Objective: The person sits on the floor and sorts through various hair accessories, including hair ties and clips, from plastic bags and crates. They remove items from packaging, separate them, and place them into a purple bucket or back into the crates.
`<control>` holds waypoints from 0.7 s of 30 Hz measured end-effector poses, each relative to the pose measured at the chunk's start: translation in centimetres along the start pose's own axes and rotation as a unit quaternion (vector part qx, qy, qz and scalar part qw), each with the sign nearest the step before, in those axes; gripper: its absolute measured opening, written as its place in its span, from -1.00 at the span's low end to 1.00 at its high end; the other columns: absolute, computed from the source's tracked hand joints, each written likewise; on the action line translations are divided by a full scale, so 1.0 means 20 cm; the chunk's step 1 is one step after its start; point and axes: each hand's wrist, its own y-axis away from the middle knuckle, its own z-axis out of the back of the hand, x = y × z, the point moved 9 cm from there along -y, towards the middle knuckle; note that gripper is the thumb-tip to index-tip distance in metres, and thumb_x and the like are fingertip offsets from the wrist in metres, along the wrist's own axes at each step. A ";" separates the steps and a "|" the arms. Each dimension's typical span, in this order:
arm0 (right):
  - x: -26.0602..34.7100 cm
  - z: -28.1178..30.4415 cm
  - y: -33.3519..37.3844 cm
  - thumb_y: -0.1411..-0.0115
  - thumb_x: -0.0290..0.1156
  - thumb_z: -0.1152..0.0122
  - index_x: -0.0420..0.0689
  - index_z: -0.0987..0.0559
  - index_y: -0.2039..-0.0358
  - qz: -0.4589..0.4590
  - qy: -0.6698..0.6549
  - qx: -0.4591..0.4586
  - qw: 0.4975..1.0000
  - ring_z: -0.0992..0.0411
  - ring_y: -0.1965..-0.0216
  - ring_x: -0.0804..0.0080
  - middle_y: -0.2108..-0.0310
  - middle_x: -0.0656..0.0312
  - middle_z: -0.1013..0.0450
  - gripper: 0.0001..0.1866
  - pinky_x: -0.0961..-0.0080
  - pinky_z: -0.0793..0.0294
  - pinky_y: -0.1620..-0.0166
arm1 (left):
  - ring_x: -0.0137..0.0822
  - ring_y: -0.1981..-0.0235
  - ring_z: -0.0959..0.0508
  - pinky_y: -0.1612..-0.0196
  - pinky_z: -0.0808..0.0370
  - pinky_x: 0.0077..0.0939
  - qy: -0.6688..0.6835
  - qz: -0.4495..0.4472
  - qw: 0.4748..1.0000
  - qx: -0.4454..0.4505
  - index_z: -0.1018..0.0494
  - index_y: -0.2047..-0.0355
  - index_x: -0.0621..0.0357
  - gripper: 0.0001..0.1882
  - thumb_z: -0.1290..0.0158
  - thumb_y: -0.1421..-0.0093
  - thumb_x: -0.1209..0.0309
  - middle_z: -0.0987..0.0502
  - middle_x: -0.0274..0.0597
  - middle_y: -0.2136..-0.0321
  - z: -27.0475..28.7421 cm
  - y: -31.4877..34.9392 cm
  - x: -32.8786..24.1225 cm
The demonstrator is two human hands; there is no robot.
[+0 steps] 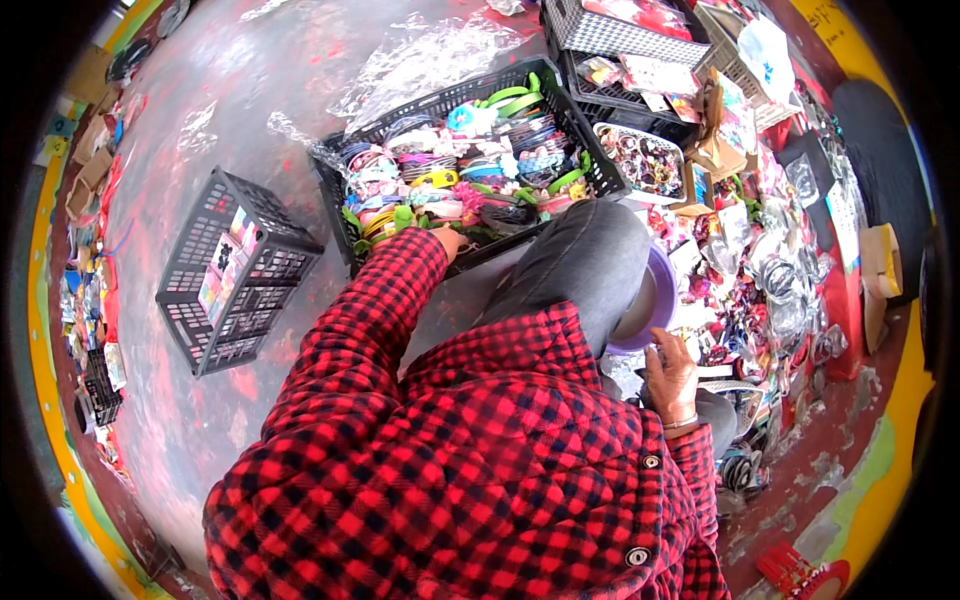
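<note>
My left hand (450, 241) reaches over the near edge of a black plastic crate (330, 205) filled with headbands and hair ties in many colours. The sleeve and crate contents hide most of its fingers, so its grip does not show. Close to that hand lie yellow and green hair bands (378, 226) and a pink flower ornament (468, 196). Off to the right, my right hand (672, 378) hovers by my knee, loosely bent with fingers apart and nothing visible in them. It is nearest to a purple basin (660, 300), partly covered by my leg.
An upright black crate (240, 270) holding pink-and-white packages stands on the left. Stacked black crates (585, 75) rise at the back right, beside a white tray of small hair accessories (640, 162). Piles of bagged accessories (760, 270) spread along the right; clear plastic wrap (430, 65) lies behind.
</note>
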 end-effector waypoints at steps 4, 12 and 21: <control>0.00 0.00 0.00 0.01 -0.52 -0.13 -0.15 -0.48 0.21 0.036 0.004 -0.015 0.999 -0.43 0.33 0.10 0.32 0.03 -0.43 -0.71 0.35 -0.41 0.28 | 0.01 0.22 -0.49 0.13 -0.40 -0.22 -0.020 0.013 1.000 -0.013 -0.41 0.07 -0.05 -0.63 0.11 -0.07 0.41 -0.49 0.07 0.26 0.01 -0.06 -0.01; -0.04 -0.01 -0.03 -0.01 -0.48 -0.12 -0.15 -0.49 0.21 0.002 -0.006 0.002 1.000 -0.43 0.30 0.09 0.31 0.03 -0.44 -0.72 0.35 -0.42 0.26 | 0.01 0.23 -0.50 0.15 -0.41 -0.21 -0.033 0.062 0.997 -0.029 -0.43 0.11 -0.03 -0.66 0.12 -0.07 0.41 -0.50 0.07 0.27 0.07 -0.18 0.09; -0.07 -0.01 0.00 -0.01 -0.44 -0.10 -0.17 -0.47 0.22 -0.010 0.015 0.012 1.000 -0.41 0.26 0.06 0.29 0.02 -0.43 -0.73 0.32 -0.40 0.23 | 0.01 0.24 -0.50 0.17 -0.42 -0.20 -0.036 0.075 0.996 -0.041 -0.45 0.15 -0.01 -0.68 0.13 -0.08 0.41 -0.50 0.07 0.28 0.01 -0.25 0.14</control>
